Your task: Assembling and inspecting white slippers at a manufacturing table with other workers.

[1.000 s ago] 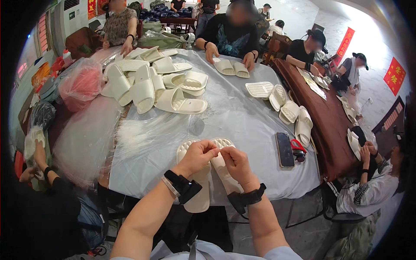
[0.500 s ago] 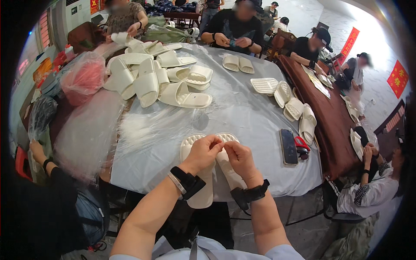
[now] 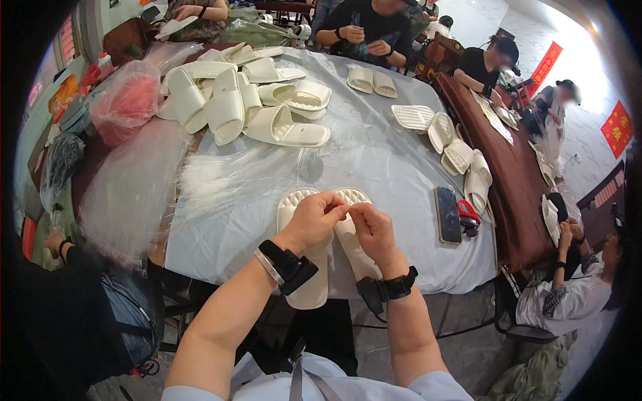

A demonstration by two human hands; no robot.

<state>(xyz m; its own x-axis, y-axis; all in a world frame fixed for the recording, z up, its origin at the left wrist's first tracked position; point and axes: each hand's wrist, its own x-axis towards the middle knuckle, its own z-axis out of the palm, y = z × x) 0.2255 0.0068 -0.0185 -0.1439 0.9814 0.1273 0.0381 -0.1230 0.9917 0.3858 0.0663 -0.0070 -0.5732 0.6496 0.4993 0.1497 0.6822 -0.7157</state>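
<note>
Two cream slippers (image 3: 299, 208) lie side by side, soles up, at the near edge of the table covered in grey plastic (image 3: 374, 160). My left hand (image 3: 314, 219) and my right hand (image 3: 372, 230) rest on top of them, fingertips pinched together between the two soles. What the fingers pinch is too small to make out. Both wrists wear black bands.
A heap of cream slippers (image 3: 234, 100) fills the far left of the table, with more pairs (image 3: 455, 150) on the right. A black phone (image 3: 447, 214) and a red item (image 3: 468, 214) lie to my right. Plastic bags (image 3: 127, 100) pile up left. Other people sit around.
The view has tipped down and drawn closer to the table. My hands stay pinched together over the two slippers, hardly moved.
</note>
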